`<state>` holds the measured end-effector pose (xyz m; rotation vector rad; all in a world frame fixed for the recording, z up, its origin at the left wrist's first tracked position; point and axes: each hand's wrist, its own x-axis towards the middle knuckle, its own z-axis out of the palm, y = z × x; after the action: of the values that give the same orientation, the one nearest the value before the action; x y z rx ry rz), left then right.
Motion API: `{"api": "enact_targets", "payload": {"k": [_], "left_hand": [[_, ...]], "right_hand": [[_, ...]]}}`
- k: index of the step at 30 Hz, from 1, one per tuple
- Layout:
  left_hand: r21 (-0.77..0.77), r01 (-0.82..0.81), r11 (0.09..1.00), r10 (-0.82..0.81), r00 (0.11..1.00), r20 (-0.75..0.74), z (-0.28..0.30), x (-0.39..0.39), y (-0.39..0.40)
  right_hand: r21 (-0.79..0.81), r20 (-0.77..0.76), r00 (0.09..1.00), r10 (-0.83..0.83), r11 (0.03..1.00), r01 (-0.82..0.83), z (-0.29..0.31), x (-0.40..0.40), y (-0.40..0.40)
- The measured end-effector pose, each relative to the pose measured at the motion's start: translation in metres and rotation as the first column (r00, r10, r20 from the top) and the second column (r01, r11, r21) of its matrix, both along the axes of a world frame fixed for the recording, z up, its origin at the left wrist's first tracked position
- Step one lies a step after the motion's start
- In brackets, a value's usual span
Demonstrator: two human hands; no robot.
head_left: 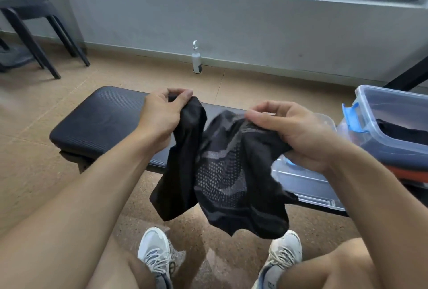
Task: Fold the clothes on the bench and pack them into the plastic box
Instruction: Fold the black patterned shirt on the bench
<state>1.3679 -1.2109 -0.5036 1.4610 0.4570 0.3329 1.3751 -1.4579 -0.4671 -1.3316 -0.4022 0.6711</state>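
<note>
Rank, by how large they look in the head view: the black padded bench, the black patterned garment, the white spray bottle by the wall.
1. Black padded bench, partly hidden.
2. Black patterned garment, held up nearer the camera by the left hand and right hand, so possibly flattered.
3. White spray bottle, clearly smallest, but farthest.

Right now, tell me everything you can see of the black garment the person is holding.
The black garment is thin, stretchy-looking knit with grey bands and a dotted mesh panel in the middle. It is unfolded and crumpled, hanging in the air in front of the bench, above the floor and the person's shoes. The left hand pinches one upper edge, from which a plain black part droops; the right hand grips the other upper edge. Its lower end hangs free in uneven points. Which kind of garment it is cannot be told.
</note>
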Motion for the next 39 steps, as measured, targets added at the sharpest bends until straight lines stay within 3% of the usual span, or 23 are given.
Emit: {"api": "enact_targets", "payload": {"k": [3,5,8,12,16,19,22,26,29,33,39], "left_hand": [[-0.031,0.165,0.986,-0.165,0.986,0.014,0.015,-0.014,-0.019],[0.0,0.288,0.958,-0.288,0.957,0.013,0.023,-0.024,-0.027],[0.08,0.456,0.886,-0.457,0.89,-0.01,0.028,-0.036,-0.029],[0.153,0.555,0.818,-0.556,0.83,-0.038,0.029,-0.045,-0.029],[0.233,0.567,0.79,-0.573,0.818,-0.05,0.033,-0.053,-0.032],[0.245,0.525,0.815,-0.536,0.844,-0.026,0.03,-0.053,-0.031],[0.214,0.443,0.87,-0.46,0.887,0.037,0.029,-0.048,-0.027],[0.15,0.301,0.942,-0.318,0.943,0.103,0.027,-0.038,-0.011],[0.178,0.164,0.97,-0.189,0.973,0.13,0.021,-0.026,0.007],[0.184,0.065,0.981,-0.092,0.985,0.146,0.013,-0.015,0.032],[0.209,0.056,0.976,-0.082,0.989,0.12,-0.003,-0.005,0.054]], "right_hand": [[-0.055,-0.052,0.99,0.131,0.99,-0.133,0.001,-0.011,0.008],[-0.168,0.002,0.979,0.203,0.965,-0.199,-0.003,-0.016,0.012],[-0.392,0.249,0.957,0.152,0.919,-0.044,-0.009,-0.019,0.02],[-0.405,0.389,0.918,-0.071,0.882,0.24,-0.013,-0.021,0.03],[-0.437,0.572,0.814,-0.102,0.802,0.408,-0.013,-0.02,0.031],[-0.428,0.586,0.806,-0.082,0.813,0.394,-0.013,-0.017,0.031],[-0.56,0.579,0.808,0.106,0.772,0.3,-0.01,-0.011,0.026],[-0.742,0.582,0.647,0.492,0.648,0.175,-0.008,-0.012,0.017],[-0.727,0.549,0.593,0.589,0.687,-0.009,-0.005,-0.02,0.015],[-0.662,0.558,0.592,0.582,0.742,-0.107,0.009,-0.03,0.003],[-0.392,0.702,0.65,0.292,0.92,0.011,0.016,-0.02,-0.019]]}}
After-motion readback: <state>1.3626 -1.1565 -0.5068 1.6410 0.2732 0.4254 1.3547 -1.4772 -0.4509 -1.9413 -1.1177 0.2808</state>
